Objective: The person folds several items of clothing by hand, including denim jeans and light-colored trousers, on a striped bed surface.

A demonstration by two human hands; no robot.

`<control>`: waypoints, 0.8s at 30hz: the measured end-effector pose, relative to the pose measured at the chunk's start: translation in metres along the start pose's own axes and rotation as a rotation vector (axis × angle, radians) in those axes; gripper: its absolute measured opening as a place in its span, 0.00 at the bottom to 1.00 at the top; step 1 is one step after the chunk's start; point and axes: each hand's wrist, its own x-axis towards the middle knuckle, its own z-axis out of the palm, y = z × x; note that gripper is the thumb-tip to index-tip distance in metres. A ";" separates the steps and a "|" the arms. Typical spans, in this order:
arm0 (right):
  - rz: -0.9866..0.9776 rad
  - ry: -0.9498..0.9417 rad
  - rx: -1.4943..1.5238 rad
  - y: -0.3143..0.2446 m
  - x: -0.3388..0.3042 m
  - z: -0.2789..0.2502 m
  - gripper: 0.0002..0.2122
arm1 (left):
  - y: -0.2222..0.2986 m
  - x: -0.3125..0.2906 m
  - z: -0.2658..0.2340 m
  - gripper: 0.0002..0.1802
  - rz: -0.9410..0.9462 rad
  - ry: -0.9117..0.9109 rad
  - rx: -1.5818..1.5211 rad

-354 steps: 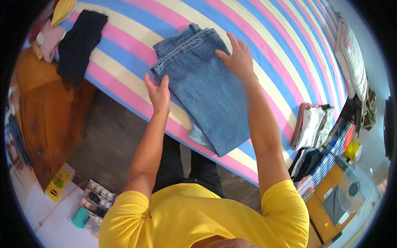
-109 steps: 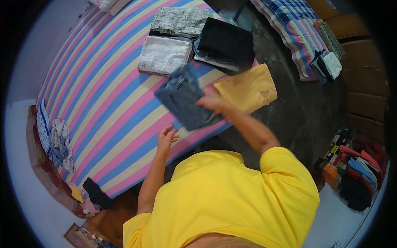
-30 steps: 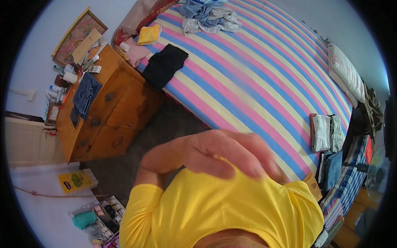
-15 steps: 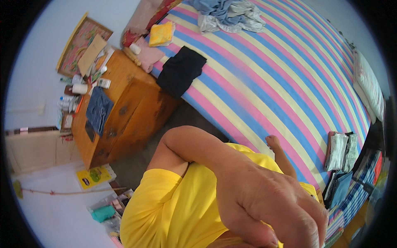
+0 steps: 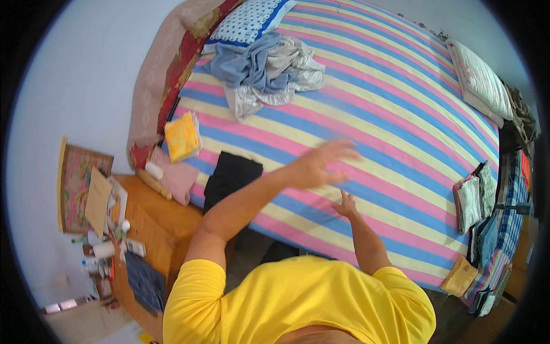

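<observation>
My left hand [image 5: 323, 163] is held over the striped bed sheet [image 5: 389, 166], fingers spread and a little blurred, with nothing in it. Just nearer, my right hand [image 5: 345, 205] has its fingers apart at the sheet, empty too; whether it touches the cloth I cannot tell. Left of my left forearm lies a folded black garment [image 5: 232, 172], partly hidden by that arm. Farther off, a crumpled heap of blue-grey and whitish cloth [image 5: 252, 69] rests on the bed beside a dotted blue-and-white pillow [image 5: 243, 26].
A folded yellow cloth [image 5: 182, 137] and a pink cloth [image 5: 175, 178] lie at the bed's left edge. The wooden desk [image 5: 149, 206] carries folded jeans [image 5: 144, 284] and small bottles. Folded clothes [image 5: 468, 203] stand along the right edge, a folded quilt [image 5: 478, 77] behind them.
My left hand has gone from close before the camera out over the bed, its fingers now spread. The view has shifted, bringing the pillow and the whole cloth heap into sight.
</observation>
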 end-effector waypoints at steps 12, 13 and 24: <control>0.304 0.140 -0.214 -0.030 0.002 0.005 0.47 | -0.379 0.044 -0.202 0.31 -0.961 0.301 0.497; 0.322 0.139 -0.214 -0.030 0.003 0.005 0.47 | -0.389 0.049 -0.207 0.30 -1.026 0.307 0.589; 0.292 0.135 -0.331 -0.038 0.006 0.000 0.47 | -0.405 0.065 -0.208 0.17 -0.941 0.420 0.200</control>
